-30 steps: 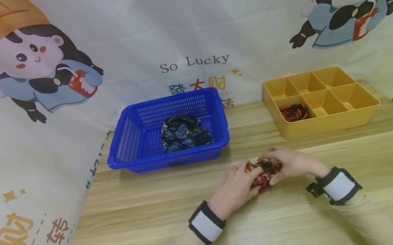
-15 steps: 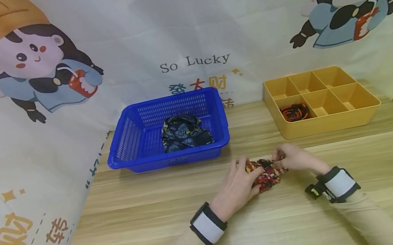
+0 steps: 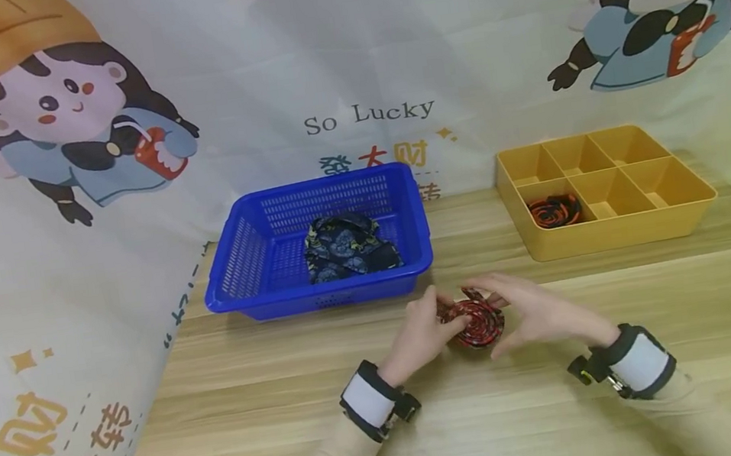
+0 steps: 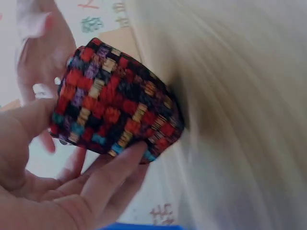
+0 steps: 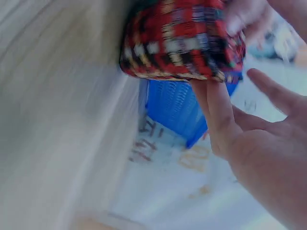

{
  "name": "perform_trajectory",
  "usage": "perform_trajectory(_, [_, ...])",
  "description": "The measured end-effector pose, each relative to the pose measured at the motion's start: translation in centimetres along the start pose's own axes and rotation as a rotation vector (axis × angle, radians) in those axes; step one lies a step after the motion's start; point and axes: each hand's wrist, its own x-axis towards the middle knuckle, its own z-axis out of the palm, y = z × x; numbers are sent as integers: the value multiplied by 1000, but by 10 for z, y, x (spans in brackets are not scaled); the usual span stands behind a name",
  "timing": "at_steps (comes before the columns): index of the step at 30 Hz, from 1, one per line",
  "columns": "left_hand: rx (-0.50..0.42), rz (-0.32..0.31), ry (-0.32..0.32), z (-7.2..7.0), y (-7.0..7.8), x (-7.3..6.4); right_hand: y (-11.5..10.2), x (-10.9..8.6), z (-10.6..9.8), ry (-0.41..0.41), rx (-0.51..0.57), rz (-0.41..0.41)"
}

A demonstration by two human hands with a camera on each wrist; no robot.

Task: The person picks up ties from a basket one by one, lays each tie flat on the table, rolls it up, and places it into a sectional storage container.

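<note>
A strip of red, black and multicoloured checked cloth [image 3: 480, 323] is coiled into a roll at the middle of the table, its spiral end facing up in the head view. From the left, my left hand [image 3: 421, 334] holds the roll between thumb and fingers. My right hand [image 3: 543, 310] is at its right side, thumb spread apart. In the right wrist view, straight fingers of the right hand [image 5: 259, 139] touch the side of the cloth roll [image 5: 175, 43]. The left wrist view shows the left hand [image 4: 72, 187] gripping the woven roll [image 4: 115, 100].
A blue basket [image 3: 264, 300] at the back left holds dark patterned cloth [image 3: 349, 247]. At the back right stands a yellow six-part box [image 3: 622, 231], with an orange and black cloth roll [image 3: 555, 211] in its front left compartment. A printed sheet [image 3: 246, 59] hangs behind.
The checked cloth, bunched up before, now stands as a round coil with its spiral facing up. The left hand has turned to pinch it, and the right hand's thumb has spread away.
</note>
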Motion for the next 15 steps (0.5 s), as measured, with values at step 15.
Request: perform_trajectory(15, [500,336,111,-18,3,-1,-11,5,32,118,-445,11])
